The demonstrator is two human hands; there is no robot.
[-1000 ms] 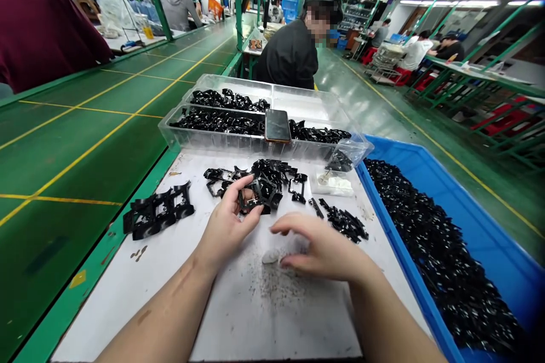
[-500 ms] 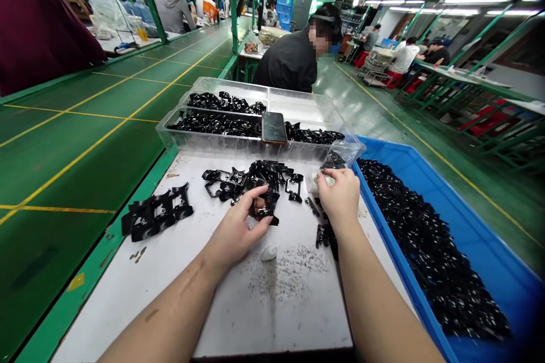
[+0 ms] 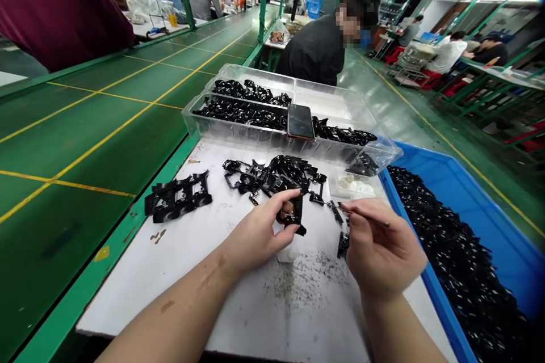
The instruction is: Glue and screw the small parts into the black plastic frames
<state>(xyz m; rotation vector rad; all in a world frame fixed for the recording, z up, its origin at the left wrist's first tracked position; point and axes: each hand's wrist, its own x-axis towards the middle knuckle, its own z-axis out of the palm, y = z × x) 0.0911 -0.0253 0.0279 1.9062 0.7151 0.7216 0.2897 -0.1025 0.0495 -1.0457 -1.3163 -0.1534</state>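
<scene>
My left hand (image 3: pixel 266 232) grips a glossy black plastic frame part (image 3: pixel 292 216) between thumb and fingers, just above the white work board (image 3: pixel 187 272). In my right hand (image 3: pixel 385 247) is a slim dark rod-like tool (image 3: pixel 371 214), pinched with its tip pointing left; its exact kind is unclear. Small black pieces (image 3: pixel 343 244) lie beside that hand, partly hidden by it. Beyond my hands is a heap of black plastic parts (image 3: pixel 289 173). Several similar parts (image 3: pixel 177 199) stand in a row at the left. A small whitish lump (image 3: pixel 286 255) lies below the held part.
A clear divided tray (image 3: pixel 238 131) of black parts stands behind, with a phone (image 3: pixel 300 121) on it. At the right is a blue bin (image 3: pixel 426 300) full of black pieces. A whitish pad (image 3: pixel 356 186) lies near the tray. A person (image 3: pixel 313 39) sits beyond.
My right hand has left the whitish pad and come nearer, now with the slim tool showing in its fingers. My left hand keeps the frame part. The whole view has shifted.
</scene>
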